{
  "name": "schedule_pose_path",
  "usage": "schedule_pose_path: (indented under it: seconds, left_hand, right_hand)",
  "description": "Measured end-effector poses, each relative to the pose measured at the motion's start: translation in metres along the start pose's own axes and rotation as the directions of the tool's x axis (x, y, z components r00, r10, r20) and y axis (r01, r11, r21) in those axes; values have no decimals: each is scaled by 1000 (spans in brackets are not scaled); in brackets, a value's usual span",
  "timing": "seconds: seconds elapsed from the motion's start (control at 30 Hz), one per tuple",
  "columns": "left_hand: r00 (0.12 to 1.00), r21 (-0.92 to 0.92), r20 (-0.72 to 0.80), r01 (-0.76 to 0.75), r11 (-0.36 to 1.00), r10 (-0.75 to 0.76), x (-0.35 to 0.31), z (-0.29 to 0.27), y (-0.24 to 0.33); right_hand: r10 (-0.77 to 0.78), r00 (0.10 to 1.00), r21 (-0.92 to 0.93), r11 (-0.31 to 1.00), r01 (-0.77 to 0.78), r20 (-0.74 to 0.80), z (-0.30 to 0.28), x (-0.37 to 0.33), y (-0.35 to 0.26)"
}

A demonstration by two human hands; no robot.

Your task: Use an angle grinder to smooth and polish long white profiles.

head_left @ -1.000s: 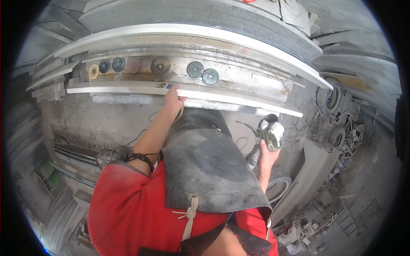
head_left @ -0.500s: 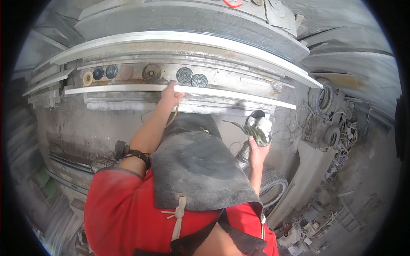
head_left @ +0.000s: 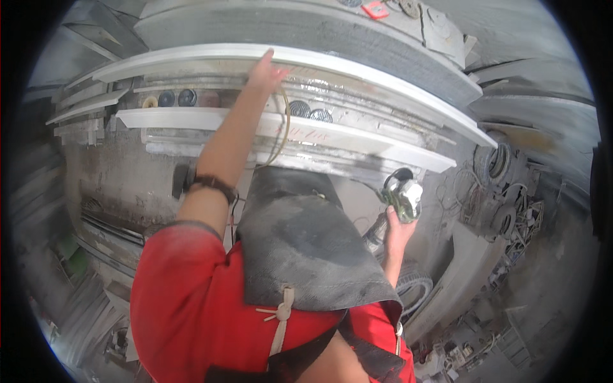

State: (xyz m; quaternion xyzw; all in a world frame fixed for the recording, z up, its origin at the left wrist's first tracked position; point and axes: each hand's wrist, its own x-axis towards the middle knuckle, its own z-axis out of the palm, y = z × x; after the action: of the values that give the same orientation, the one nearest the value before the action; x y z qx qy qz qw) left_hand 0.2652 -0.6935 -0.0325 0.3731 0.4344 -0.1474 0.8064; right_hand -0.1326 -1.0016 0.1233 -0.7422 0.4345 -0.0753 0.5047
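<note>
My left hand (head_left: 265, 75) reaches out over the bench, fingers closed on a thin yellowish hose (head_left: 287, 121). One finger points up against the long white strip (head_left: 357, 78) at the back. The hose hangs down across a nearer white strip (head_left: 377, 143), whose face carries red marks. Lower right, my right hand (head_left: 400, 231) grips what looks like a hand polisher (head_left: 408, 191), with a white head, a dark ring-shaped part and camouflage cloth around it. It is held off the near strip's right end. The underside of the tool is hidden.
Between the strips lie several round polishing pads, among them dark gridded ones (head_left: 300, 109) and a tan one (head_left: 150, 102). A wide grey slab (head_left: 306, 35) spans the back. Tyres (head_left: 415, 290) and a pale board (head_left: 447, 268) stand at the right.
My left hand has moved from the near strip to the back one, taking the hose along. The near strip shows a broader face with red marks. My right hand still holds the polisher.
</note>
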Motion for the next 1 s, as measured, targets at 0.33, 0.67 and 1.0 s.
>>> schedule_pose_path:
  seconds: [0.33,0.67,1.0]
  left_hand:
    - [996,120,38,-87,989,83,82,7,9]
    - [963,-56,-267,-62,997,45,21,-21,-21]
    - [990,230,-82,-89,969,111,43,-75,-38]
  right_hand:
    - [-6,1000,37,999,6,3,6,-14,-9]
    - [11,998,197,981,2,-66,31,-18,-46]
    - [-33,998,96,995,38,-52,4,38,-64]
